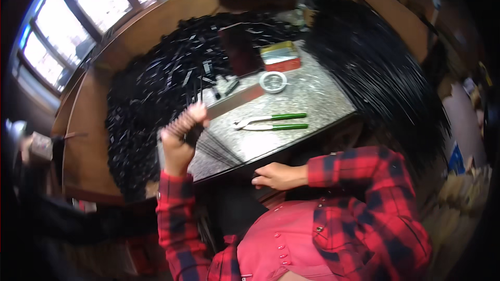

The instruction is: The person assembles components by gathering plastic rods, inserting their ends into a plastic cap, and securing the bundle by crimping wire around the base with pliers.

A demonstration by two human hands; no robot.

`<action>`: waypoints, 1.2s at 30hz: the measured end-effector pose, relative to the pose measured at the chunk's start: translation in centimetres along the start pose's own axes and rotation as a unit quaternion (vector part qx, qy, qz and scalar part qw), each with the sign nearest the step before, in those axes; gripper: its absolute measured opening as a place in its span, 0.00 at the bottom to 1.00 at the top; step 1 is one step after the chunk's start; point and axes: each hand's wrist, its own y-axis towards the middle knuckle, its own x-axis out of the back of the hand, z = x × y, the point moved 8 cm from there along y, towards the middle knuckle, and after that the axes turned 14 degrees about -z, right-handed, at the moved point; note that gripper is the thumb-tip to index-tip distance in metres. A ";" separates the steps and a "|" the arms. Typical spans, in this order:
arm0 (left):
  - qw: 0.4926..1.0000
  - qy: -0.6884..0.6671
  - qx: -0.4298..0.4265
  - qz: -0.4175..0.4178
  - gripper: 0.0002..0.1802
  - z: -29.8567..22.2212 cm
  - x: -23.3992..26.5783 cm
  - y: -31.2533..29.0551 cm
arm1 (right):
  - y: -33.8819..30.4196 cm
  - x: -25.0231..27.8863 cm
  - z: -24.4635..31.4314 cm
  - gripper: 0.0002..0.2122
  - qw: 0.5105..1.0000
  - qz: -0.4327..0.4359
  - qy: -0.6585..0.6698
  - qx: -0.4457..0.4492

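thin dark strands (pixel 220 149) sit a bit left of centre frame, long axis slanting from the left hand (pixel 179 143) down-right toward the right hand (pixel 279 176). left's nearer, blurry fist closed on them; right's fingers curl, can't tell if they're gripping.

The worktop (pixel 325 96) has a speckled grey stone surface with a dark front edge, and a curved wooden border (pixel 80 140) rises around it. Green-handled pincers (pixel 274 126) lie near the front. Farther back stand a round whitish dish (pixel 273 82) and an open red-and-yellow tin (pixel 284 65) with thin pale pieces inside. Beside the tin is a dark reddish-brown rectangular panel (pixel 241 52). Short black pieces (pixel 151 93) heap the left and far side; long black strands (pixel 364 62) cover the right, spilling past the edge.
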 end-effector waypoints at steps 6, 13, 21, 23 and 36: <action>0.955 0.182 -0.023 0.231 0.27 1.0 -3.0 -8.1 | 2.0 -3.3 -9.4 0.18 0.994 0.040 -0.104 -0.008; 0.874 0.339 -0.032 0.347 0.45 0.8 -6.6 -10.6 | 6.4 -8.1 -22.6 0.18 0.979 -0.012 -0.175 0.100; 0.858 0.416 -0.080 0.292 0.41 4.3 -6.9 -13.0 | -4.7 1.4 -5.9 0.16 0.923 0.070 -0.377 -0.026; 0.868 0.395 -0.090 0.288 0.43 4.2 -6.9 -13.0 | -8.4 6.3 -3.3 0.14 0.896 0.070 -0.431 -0.080; 0.892 0.367 -0.087 0.248 0.44 3.9 -7.2 -12.4 | -11.9 25.7 -0.7 0.04 0.681 -0.429 -0.589 -0.076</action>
